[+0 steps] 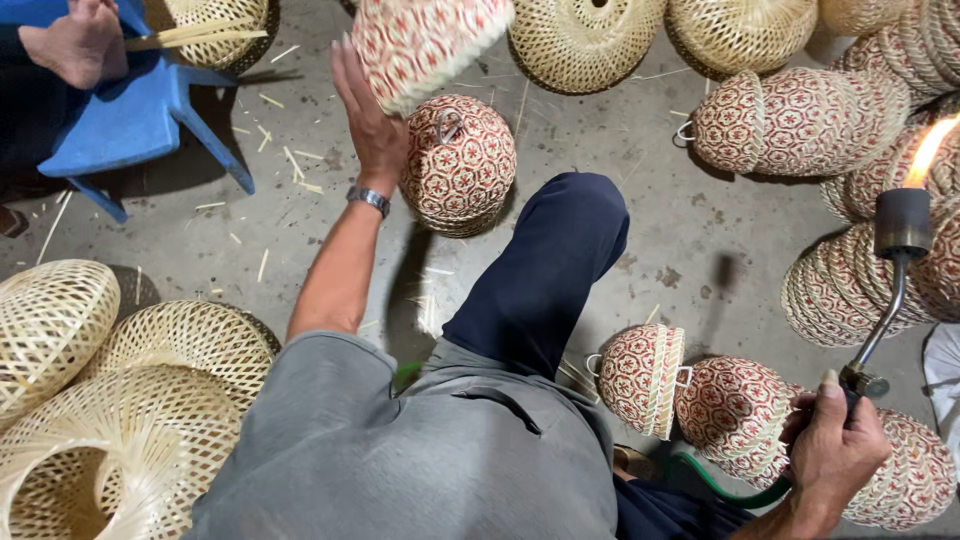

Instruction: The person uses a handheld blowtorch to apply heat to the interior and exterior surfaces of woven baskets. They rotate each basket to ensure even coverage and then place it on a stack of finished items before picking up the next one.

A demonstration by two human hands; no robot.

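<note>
Over on the far left there's a heap of plain open-weave bamboo baskets (110, 400) sitting on the concrete floor (300, 230), and up top a blue plastic stool (140, 120) with someone else's bare foot (78, 42) resting on it. Moving right, the left hand (368, 115) is stretched out with a metal wristwatch (368, 199) on it, fingers curled up round the rim of a red-patterned woven basket (425, 40) that's lifted and tilted near the top edge. Just below sits a stack of the same red-patterned domes (458, 165) with a wire loop on top. A dark blue trouser leg (545, 270) runs through the middle. More patterned baskets (730, 405) lie on their sides lower right. Right hand (830, 445) is closed tight round the handle of a gas torch (885, 290), green hose (725, 490) trailing off it, flame (928, 150) burning at the nozzle, well apart from the lifted basket
</note>
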